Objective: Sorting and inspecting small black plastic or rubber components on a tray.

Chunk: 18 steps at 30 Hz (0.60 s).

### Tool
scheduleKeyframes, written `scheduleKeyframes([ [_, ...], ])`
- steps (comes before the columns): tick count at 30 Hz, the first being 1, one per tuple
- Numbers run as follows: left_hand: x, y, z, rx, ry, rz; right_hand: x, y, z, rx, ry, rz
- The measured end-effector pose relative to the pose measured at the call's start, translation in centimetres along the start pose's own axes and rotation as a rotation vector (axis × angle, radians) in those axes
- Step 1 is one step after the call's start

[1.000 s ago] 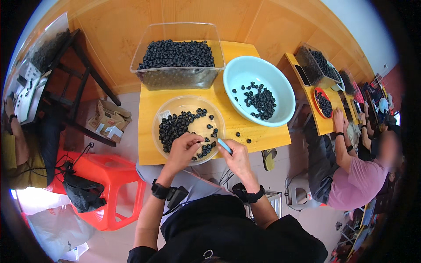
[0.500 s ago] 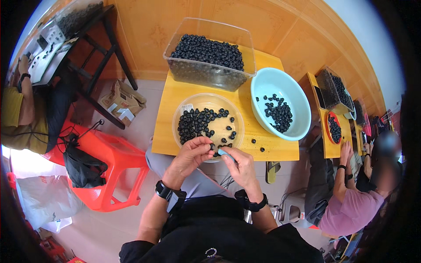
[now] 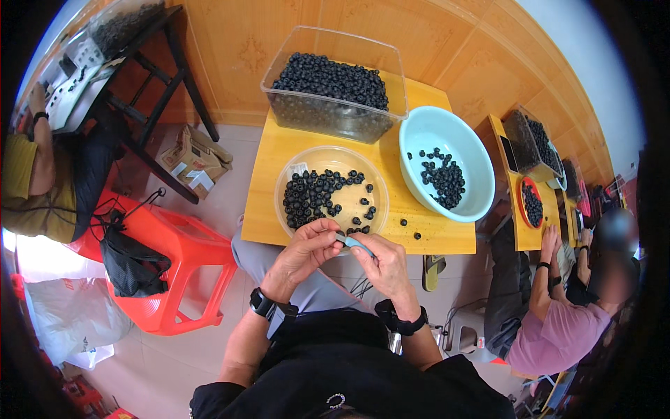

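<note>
Over the near rim of a clear round tub (image 3: 383,183), my two hands meet. My left hand (image 3: 305,253) is closed in a pinch on a small round black part (image 3: 340,233), mostly covered by the fingertips. In my right hand (image 3: 385,265) is a small knife with a light blue handle (image 3: 360,246); its short grey blade lies against the black part. Many loose black parts (image 3: 307,195) lie in the tub, heaped at its left. To the right, a pale blue basin (image 3: 481,167) holds more of them.
A clear rectangular bin (image 3: 335,126) full of black parts stands at the back of the yellow table (image 3: 433,241). Two loose parts lie near its front edge. A red stool (image 3: 174,244) is at left, a cardboard box (image 3: 197,160) behind it. Other people sit at tables on both sides.
The knife's blade now shows across the black part between my fingertips, where it was hidden before. My hands have otherwise barely moved.
</note>
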<state>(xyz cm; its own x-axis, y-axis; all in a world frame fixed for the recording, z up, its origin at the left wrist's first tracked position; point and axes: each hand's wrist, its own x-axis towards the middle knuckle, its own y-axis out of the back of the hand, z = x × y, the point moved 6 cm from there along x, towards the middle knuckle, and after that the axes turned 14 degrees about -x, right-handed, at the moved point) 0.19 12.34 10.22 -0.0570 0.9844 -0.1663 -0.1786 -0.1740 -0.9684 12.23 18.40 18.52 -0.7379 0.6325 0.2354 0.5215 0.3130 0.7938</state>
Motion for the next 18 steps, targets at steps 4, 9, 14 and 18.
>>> scheduleKeyframes([
  [4,0.2,-0.1,-0.1,-0.004,0.016,0.005,-0.1,0.0,0.4,-0.017,0.038,0.031],
  [9,0.2,-0.3,-0.2,-0.033,0.053,-0.037,0.4,-0.1,1.5,-0.057,0.051,0.003],
  [14,-0.5,-2.5,0.3,0.012,0.073,-0.111,0.2,1.6,5.5,-0.103,-0.125,0.148],
  [18,-0.1,-1.5,0.4,0.097,0.028,0.009,0.3,2.3,2.9,0.056,-0.117,0.128],
])
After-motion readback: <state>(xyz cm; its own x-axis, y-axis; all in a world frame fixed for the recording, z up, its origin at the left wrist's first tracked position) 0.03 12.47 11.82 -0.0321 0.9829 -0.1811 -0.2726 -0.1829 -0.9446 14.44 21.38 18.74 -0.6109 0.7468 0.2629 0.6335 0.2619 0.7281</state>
